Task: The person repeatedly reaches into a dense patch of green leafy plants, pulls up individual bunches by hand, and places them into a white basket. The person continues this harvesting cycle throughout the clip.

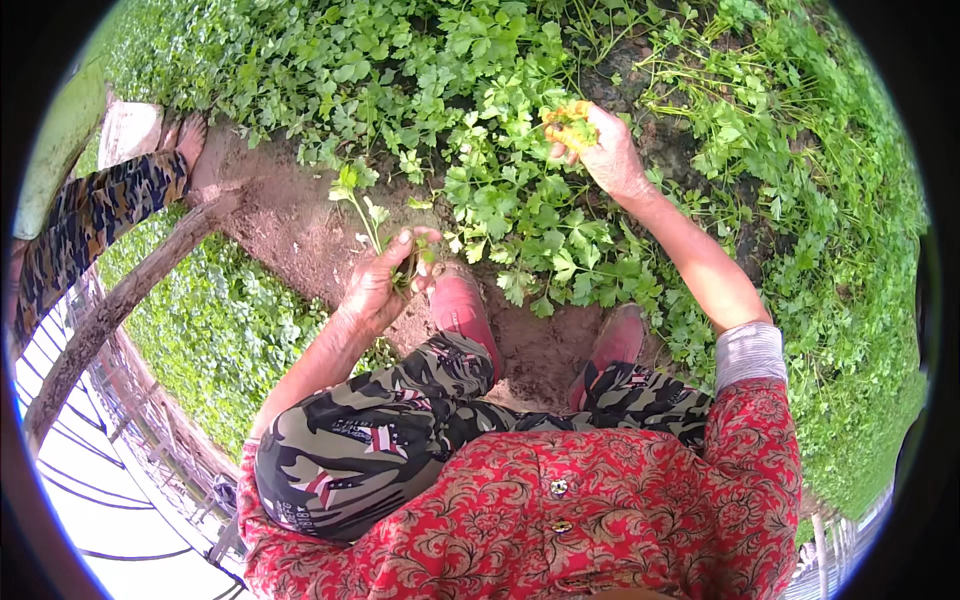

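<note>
My left hand (379, 281) is closed around a few leafy green stems (367, 221), which look like celery or parsley. Their pale stalks and leaves stick out past the thumb, above the bare soil path. Out over the leafy plants (517, 187) of the bed is my right hand (604, 154), its fingers curled inward. Something orange-yellow (562, 131) covers or wraps those fingers, and a bit of green shows among them. Whether the right hand grips a plant cannot be made out.
My red shoes (461, 307) rest on the soil path (292, 232) at the bed's edge. At left, a wooden pole (127, 307) slants across. Beyond it, another person's bare foot (193, 139) and patterned trouser leg (112, 217) show. Dark soil (675, 150) appears between plants at right.
</note>
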Tool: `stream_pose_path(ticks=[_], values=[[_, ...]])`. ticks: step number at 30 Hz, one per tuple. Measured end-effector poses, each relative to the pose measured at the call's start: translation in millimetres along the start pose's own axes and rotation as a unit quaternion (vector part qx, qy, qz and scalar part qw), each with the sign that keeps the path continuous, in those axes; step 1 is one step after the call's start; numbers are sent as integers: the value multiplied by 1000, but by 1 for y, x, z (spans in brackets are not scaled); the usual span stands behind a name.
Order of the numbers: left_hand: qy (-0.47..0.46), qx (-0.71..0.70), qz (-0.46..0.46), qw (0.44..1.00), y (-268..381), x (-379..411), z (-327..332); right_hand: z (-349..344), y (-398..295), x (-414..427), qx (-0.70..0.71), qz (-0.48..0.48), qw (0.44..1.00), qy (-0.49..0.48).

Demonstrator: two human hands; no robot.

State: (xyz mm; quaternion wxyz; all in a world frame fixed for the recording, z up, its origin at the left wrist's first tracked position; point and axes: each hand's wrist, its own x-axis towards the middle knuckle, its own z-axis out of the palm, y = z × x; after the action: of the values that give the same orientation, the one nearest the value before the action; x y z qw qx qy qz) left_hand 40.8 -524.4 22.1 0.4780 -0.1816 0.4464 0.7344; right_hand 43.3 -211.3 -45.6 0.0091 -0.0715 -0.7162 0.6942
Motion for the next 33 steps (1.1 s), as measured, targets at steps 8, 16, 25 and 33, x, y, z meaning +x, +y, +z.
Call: stream_pose_path(ticks=[8, 16, 25, 33], values=[[-96, -283, 130, 945, -21, 50, -29, 149, -52, -11, -384, -352, 835, -173], [117, -281, 14, 952, 3, 47, -69, 142, -69, 19, -110, -19, 903, -416], [16, -213, -26, 977, 8, 60, -87, -22, 42, 154, 34, 220, 966, 129], [101, -108, -21, 989, -7, 76, -79, -41, 35, 159, -195, 85, 959, 189]])
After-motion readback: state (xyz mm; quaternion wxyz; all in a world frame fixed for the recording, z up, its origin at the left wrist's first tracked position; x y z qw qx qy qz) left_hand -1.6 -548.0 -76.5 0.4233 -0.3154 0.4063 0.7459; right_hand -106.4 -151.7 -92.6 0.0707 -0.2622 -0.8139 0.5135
